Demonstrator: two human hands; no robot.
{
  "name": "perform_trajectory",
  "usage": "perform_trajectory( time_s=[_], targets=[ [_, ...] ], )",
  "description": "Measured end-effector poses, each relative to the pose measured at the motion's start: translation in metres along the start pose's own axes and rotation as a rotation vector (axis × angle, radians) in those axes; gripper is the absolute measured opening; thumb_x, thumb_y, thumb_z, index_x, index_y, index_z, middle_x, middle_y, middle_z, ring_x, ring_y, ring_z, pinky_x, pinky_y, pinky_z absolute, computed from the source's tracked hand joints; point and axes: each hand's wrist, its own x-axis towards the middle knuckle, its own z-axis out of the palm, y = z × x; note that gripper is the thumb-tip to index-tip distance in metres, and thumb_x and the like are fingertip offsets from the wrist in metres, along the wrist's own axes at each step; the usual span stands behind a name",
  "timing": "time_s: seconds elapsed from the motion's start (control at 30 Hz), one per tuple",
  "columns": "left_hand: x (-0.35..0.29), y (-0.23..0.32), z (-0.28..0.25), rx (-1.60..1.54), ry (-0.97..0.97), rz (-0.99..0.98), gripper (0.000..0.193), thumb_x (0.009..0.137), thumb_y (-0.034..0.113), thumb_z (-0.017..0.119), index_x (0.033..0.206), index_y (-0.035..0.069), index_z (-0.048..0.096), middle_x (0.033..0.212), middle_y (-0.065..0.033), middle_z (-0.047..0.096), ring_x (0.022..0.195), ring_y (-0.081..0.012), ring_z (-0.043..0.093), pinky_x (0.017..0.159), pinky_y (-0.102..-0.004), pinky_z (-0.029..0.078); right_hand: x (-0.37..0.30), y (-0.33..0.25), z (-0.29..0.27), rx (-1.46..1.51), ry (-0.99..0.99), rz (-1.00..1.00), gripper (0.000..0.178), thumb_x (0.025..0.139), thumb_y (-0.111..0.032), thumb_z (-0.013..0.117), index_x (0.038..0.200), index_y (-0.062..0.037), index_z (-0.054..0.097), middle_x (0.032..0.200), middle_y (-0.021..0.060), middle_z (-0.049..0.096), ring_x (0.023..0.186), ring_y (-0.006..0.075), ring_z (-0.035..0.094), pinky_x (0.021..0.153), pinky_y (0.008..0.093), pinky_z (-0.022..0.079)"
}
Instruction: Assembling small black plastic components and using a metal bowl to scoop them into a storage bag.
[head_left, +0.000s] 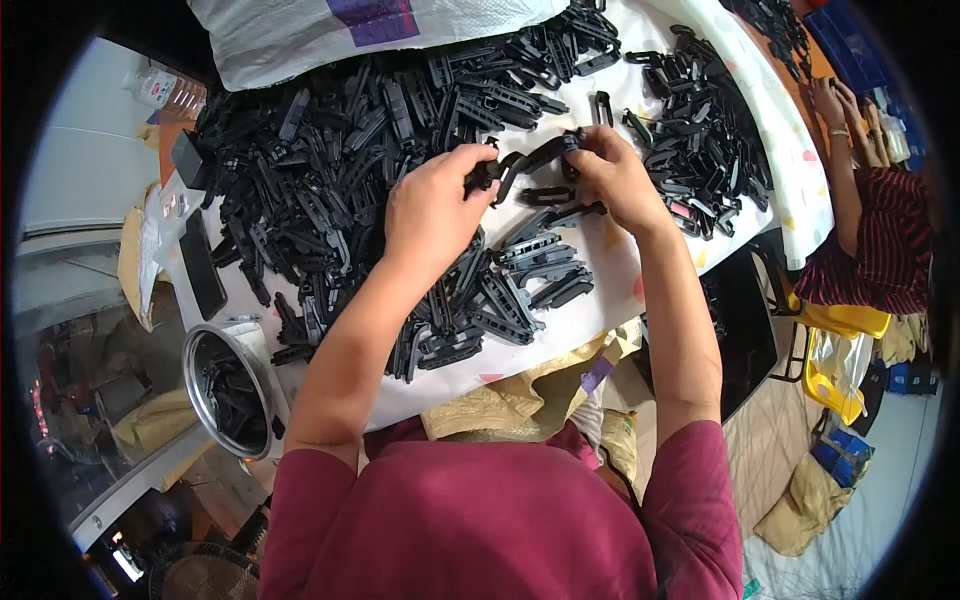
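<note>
Both my hands meet over the middle of a white-covered table (pixel 620 285). My left hand (pixel 435 205) pinches one end of a long black plastic clip part (pixel 530 160). My right hand (pixel 612 175) grips the other end of the same piece. Directly below the hands lies a small heap of similar black plastic parts (pixel 500 290). A big pile of the same parts (pixel 330 140) spreads to the left and behind, and another pile (pixel 700 130) lies to the right.
A round metal bowl (pixel 200 345) with several black parts sits at the table's left front corner. A dark phone (pixel 203 265) lies near it. A white woven sack (pixel 300 35) rests at the back. Another person in a striped top (pixel 880 240) sits at right.
</note>
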Motion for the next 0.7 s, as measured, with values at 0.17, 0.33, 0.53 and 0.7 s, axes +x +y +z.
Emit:
perform_trajectory(
  time_s=[0.17,0.33,0.53,0.7],
  targets=[
    [0.002,-0.008,0.003,-0.579,0.057,-0.216,0.026,0.076,0.008,0.068,0.102,0.007,0.063,0.082,-0.0038,0.065,0.073,-0.0110,0.062,0.065,-0.0254,0.049,0.003,0.004,-0.013,0.383,0.115,0.126,0.024,0.083,-0.016,0.052,0.104,-0.0036,0.055,0.081,0.0029,0.057,0.064,0.0078,0.051,0.050,0.0210,0.040],
    [0.007,-0.015,-0.011,-0.776,0.043,-0.272,0.027,0.080,0.006,0.064,0.107,0.003,0.058,0.087,-0.0042,0.062,0.074,-0.0104,0.061,0.066,-0.0231,0.049,-0.018,-0.019,0.005,-0.024,0.333,0.000,0.020,0.080,-0.019,0.059,0.097,-0.0085,0.056,0.076,0.0003,0.054,0.064,0.0083,0.049,0.053,0.0255,0.043],
    [0.000,-0.024,-0.051,-1.433,-0.092,-0.417,0.029,0.089,0.013,0.053,0.115,0.001,0.051,0.099,-0.0142,0.062,0.081,-0.0194,0.065,0.068,-0.0273,0.054,-0.010,-0.011,0.036,-0.987,-0.065,-0.407,0.026,0.071,-0.011,0.066,0.093,-0.0045,0.055,0.082,0.0137,0.062,0.075,0.0351,0.059,0.070,0.0415,0.047],
    [0.001,-0.002,-0.046,-0.912,0.051,-0.370,0.029,0.084,0.003,0.059,0.112,0.000,0.055,0.098,-0.0117,0.063,0.078,-0.0165,0.064,0.069,-0.0268,0.053,-0.002,-0.001,0.026,-0.425,-0.006,-0.231,0.018,0.076,-0.007,0.057,0.093,-0.0031,0.054,0.071,0.0068,0.057,0.058,0.0164,0.054,0.050,0.0278,0.045]
  ],
)
